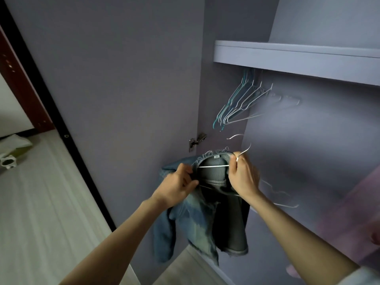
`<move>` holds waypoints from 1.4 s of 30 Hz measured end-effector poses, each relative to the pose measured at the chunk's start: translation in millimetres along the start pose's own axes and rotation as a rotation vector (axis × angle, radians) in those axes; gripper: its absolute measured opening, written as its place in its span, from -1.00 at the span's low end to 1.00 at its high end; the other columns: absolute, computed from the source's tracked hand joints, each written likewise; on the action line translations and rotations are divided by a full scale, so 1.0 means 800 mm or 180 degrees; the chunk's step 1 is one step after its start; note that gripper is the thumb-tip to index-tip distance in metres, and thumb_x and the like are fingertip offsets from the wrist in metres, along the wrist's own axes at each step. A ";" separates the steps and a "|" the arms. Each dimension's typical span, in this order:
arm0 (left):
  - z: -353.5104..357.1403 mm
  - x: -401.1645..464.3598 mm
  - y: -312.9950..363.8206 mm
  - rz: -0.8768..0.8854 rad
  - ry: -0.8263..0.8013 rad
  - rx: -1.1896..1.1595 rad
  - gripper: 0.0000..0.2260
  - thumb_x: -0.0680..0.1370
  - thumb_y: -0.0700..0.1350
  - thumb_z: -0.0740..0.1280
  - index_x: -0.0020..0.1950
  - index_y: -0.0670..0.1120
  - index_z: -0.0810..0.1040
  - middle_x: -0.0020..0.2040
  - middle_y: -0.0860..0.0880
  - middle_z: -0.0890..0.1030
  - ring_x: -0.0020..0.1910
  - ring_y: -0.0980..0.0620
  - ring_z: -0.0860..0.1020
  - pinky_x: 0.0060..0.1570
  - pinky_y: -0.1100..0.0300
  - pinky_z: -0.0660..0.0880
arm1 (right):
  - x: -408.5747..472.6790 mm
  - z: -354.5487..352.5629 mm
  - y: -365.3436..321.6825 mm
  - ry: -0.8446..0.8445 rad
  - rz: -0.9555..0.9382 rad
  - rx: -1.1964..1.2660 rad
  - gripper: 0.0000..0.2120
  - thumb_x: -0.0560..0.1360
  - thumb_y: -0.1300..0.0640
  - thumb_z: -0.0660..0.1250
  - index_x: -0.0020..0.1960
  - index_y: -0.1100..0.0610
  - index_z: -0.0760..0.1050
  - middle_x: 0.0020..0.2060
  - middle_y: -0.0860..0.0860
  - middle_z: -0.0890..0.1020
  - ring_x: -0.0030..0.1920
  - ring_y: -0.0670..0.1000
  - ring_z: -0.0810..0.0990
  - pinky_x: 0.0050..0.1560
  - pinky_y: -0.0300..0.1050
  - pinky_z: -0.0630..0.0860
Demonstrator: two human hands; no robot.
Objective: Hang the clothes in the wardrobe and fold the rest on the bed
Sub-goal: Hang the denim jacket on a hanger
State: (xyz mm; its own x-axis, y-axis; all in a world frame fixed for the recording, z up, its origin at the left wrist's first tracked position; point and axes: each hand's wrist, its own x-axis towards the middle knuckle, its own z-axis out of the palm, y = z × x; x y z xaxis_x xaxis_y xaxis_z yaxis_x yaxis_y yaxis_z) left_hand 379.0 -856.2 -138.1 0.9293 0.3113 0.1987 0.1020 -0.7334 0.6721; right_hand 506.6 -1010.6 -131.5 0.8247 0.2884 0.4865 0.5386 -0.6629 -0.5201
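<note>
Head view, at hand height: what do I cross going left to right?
Wardrobe door → left hand → denim jacket → right hand, gripping the white wire hanger.

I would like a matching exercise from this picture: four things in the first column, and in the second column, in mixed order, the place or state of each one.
Column one:
1. denim jacket
2. empty hangers
3. left hand
4. door hinge

Column two:
A. hanging in a bunch under the wardrobe shelf
B. fixed at the edge of the open wardrobe door
C. gripping the jacket's collar on the left side
D. held up on a white wire hanger, in front of the wardrobe

Right pairs: 1-D, 2-A, 3-C, 4-B
</note>
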 end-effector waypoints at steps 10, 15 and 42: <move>-0.006 0.019 -0.007 0.0493 0.1700 0.1882 -0.67 0.38 -0.01 0.52 0.06 -0.14 0.63 -0.06 -0.18 0.55 -0.13 -0.24 0.51 -0.11 -0.09 0.46 | 0.009 -0.013 -0.001 0.0105 0.0191 0.0491 -0.79 0.61 0.13 0.12 -0.03 0.22 0.47 -0.16 0.18 0.60 -0.07 0.26 0.55 -0.20 -0.10 0.24; -0.017 0.030 0.001 0.0949 0.1704 0.1636 -0.90 0.43 -0.14 0.37 -0.17 -0.13 0.66 -0.20 -0.06 0.62 -0.23 -0.16 0.57 -0.08 -0.03 0.45 | 0.014 -0.022 -0.002 0.0036 0.0065 0.0422 -0.79 0.61 0.10 0.12 -0.02 0.20 0.46 -0.17 0.18 0.59 -0.08 0.26 0.54 -0.18 -0.07 0.30; -0.005 0.031 0.010 0.0281 0.0374 0.0726 -0.75 0.52 0.20 0.27 -0.17 0.04 0.53 -0.35 0.05 0.56 -0.26 -0.02 0.53 -0.21 0.17 0.42 | 0.036 -0.035 0.027 -0.3115 0.0362 0.2105 -0.84 0.55 0.25 0.27 0.13 0.21 0.46 -0.11 -0.02 0.48 -0.06 -0.10 0.43 0.00 -0.23 0.42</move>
State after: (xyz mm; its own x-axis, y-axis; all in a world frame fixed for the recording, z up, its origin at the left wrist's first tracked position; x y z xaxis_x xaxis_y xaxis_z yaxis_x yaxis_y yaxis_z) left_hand 401.4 -852.2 -125.2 0.8919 0.2983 0.3399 0.1120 -0.8739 0.4731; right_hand 537.3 -1036.0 -108.6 0.5000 0.8471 -0.1802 0.2012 -0.3160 -0.9272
